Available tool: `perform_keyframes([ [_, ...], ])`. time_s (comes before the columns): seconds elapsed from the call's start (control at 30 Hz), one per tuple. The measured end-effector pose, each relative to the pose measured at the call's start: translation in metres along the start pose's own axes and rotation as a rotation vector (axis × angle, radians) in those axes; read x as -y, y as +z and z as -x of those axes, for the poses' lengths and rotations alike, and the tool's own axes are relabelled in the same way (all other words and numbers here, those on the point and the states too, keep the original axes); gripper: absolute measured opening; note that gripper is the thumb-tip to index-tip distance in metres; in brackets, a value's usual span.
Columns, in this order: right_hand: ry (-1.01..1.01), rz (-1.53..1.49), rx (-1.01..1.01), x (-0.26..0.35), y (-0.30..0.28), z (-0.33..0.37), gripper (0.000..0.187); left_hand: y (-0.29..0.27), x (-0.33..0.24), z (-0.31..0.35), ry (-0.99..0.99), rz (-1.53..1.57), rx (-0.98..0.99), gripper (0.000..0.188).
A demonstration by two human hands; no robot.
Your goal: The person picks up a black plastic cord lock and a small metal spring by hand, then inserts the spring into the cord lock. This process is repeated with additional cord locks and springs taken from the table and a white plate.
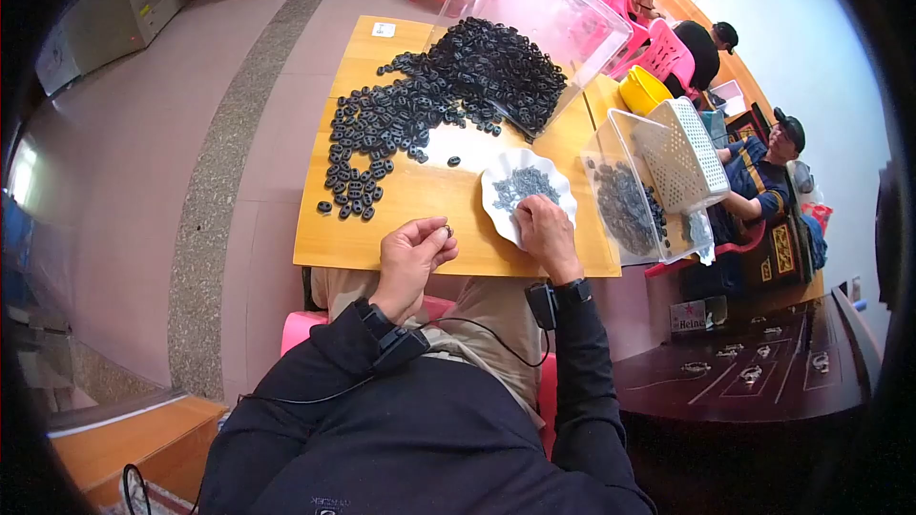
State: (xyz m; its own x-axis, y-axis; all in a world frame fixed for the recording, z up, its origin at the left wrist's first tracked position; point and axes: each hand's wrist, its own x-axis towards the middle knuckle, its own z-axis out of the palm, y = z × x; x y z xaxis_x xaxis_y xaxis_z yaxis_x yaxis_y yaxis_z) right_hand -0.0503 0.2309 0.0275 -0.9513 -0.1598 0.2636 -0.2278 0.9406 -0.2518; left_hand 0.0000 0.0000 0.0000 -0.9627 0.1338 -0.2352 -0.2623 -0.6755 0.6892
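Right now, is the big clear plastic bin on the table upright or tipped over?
Tipped over. The clear bin lies on its side, its mouth toward the person, and black rings spill out of it across the wooden table.

A pale pinkish tiled floor (143, 162) is crossed by a speckled grey strip (215, 181). A light wall (811, 48) is seen at right, lined with pink plastic chairs (658, 52). A dark carved wooden table (754, 372) is placed beyond the desk's (334, 238) right edge.
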Motion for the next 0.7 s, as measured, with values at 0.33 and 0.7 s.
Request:
perform_keyframes([
  [0.33,-0.065,-0.204,-0.193,-0.001,0.000,-0.002,0.006,0.002,0.002,-0.003,-0.003,0.012,0.014,0.017],
  [0.7,-0.073,-0.477,-0.179,0.000,-0.001,0.005,0.009,0.002,-0.001,-0.001,-0.083,-0.031,0.031,0.018],
])
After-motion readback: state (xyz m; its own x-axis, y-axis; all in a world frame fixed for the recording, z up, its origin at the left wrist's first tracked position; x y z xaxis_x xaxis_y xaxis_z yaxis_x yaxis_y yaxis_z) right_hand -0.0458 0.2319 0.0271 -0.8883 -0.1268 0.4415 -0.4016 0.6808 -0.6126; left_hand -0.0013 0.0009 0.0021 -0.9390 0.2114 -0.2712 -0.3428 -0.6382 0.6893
